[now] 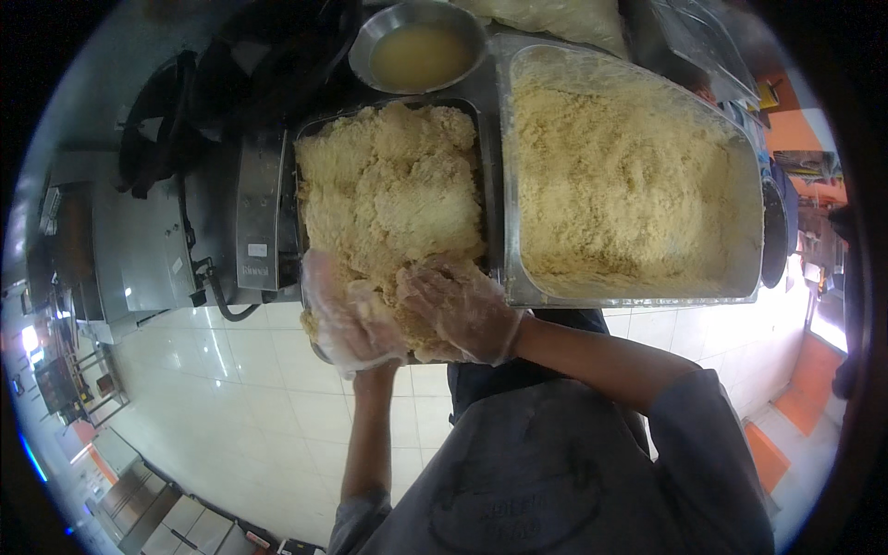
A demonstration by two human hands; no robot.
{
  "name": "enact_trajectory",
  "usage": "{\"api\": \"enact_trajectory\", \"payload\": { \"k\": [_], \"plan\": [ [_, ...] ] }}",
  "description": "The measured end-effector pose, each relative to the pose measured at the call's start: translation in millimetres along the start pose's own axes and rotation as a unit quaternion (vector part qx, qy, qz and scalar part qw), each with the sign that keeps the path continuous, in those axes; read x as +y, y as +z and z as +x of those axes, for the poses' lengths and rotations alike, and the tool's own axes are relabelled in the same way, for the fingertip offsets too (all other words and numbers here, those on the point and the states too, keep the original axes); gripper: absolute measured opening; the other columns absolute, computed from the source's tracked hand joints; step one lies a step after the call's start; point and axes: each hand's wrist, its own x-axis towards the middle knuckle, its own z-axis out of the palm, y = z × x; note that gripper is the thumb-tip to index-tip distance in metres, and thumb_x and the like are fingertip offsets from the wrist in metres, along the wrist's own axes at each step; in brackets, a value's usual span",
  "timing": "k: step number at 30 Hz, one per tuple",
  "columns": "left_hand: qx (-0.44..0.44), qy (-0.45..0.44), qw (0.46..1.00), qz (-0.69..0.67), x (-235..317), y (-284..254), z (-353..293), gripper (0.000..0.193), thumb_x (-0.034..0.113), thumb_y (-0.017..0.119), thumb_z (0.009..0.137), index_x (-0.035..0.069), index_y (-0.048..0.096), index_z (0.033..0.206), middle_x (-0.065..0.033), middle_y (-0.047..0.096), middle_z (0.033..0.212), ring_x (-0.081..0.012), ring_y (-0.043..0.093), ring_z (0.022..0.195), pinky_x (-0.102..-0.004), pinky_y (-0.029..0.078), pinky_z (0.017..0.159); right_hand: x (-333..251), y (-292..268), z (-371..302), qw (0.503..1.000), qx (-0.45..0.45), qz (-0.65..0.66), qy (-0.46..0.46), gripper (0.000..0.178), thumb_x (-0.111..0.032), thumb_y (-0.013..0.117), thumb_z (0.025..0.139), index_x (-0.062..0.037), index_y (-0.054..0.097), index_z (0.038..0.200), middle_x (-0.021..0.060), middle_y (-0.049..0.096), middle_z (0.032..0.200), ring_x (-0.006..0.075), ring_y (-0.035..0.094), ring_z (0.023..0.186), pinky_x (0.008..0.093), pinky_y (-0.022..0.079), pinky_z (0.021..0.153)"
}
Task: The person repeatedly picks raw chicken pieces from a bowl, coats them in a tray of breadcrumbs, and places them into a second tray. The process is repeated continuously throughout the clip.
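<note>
A dark-rimmed tray is piled with pale, crumb-coated pieces of food (398,185) that look like breaded meat. My left hand (351,319), in a loose clear plastic glove, is at the tray's near left part. Beside it, my right hand (458,305), gloved the same way and dusted with crumbs, curls over the near right part. Between them both hands hold a breaded piece (407,324), its underside hidden by the gloves and the pile. To the right stands a large metal pan (513,268) of loose yellowish breading (629,176).
A metal bowl (365,55) of cloudy yellowish liquid (421,55) sits behind the tray. Farther right is a filled clear plastic bag (564,23). Metal equipment (262,208) with a black cable (222,301) borders the left side. Below lies a white tiled floor (268,407).
</note>
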Motion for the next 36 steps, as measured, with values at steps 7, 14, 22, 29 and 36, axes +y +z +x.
{"api": "enact_trajectory", "payload": {
  "k": [7, 14, 22, 29, 36],
  "plan": [
    [0.085, -0.008, 0.993, -0.076, -18, -29, -5, 0.091, 0.072, 0.04, 0.094, 0.002, 0.028, 0.152, -0.0151, 0.034, 0.154, -0.0298, 0.027, 0.147, -0.0496, 0.027, 0.12, -37, 12, 25, 0.992, 0.018, 0.124, 0.028, 0.095, -0.067, 0.041, 0.095, 0.0056, 0.023, 0.153, 0.0232, 0.026, 0.16, 0.0352, 0.024, 0.149, 0.0482, 0.01, 0.124],
    [0.105, 0.012, 0.991, 0.078, -17, -47, -49, 0.089, 0.071, 0.025, 0.098, -0.002, 0.031, 0.15, -0.0207, 0.036, 0.152, -0.0343, 0.034, 0.143, -0.0478, 0.033, 0.116, -45, 30, 43, 0.982, 0.065, 0.165, 0.072, 0.092, -0.065, 0.047, 0.094, 0.0057, 0.03, 0.15, 0.0216, 0.032, 0.157, 0.0351, 0.026, 0.148, 0.0487, 0.013, 0.123],
    [0.147, -0.023, 0.988, 0.029, 1, -43, -58, 0.065, 0.046, 0.034, 0.106, -0.005, 0.037, 0.145, -0.0205, 0.043, 0.149, -0.0314, 0.036, 0.143, -0.0447, 0.027, 0.121, -44, 21, 66, 0.984, 0.081, 0.143, 0.065, 0.084, -0.059, 0.05, 0.095, 0.0077, 0.038, 0.145, 0.025, 0.039, 0.151, 0.0372, 0.026, 0.148, 0.052, 0.013, 0.122],
    [0.192, -0.03, 0.98, -0.035, 25, -45, -52, 0.071, 0.052, 0.039, 0.104, -0.005, 0.035, 0.147, -0.0208, 0.041, 0.15, -0.0314, 0.037, 0.142, -0.0457, 0.03, 0.119, -49, -44, 21, 0.974, 0.167, 0.142, 0.056, 0.072, -0.05, 0.049, 0.099, 0.0057, 0.042, 0.144, 0.0226, 0.043, 0.149, 0.035, 0.036, 0.143, 0.0486, 0.025, 0.119],
    [0.114, 0.019, 0.963, -0.242, 53, -17, -52, 0.069, 0.044, 0.06, 0.096, -0.005, 0.043, 0.142, -0.0165, 0.048, 0.144, -0.0263, 0.041, 0.138, -0.0423, 0.033, 0.115, 64, -189, -148, 0.84, 0.125, 0.475, 0.231, 0.029, -0.016, 0.062, 0.097, -0.006, 0.061, 0.124, 0.0131, 0.062, 0.126, 0.0259, 0.057, 0.123, 0.0386, 0.053, 0.097]
  ]
}}
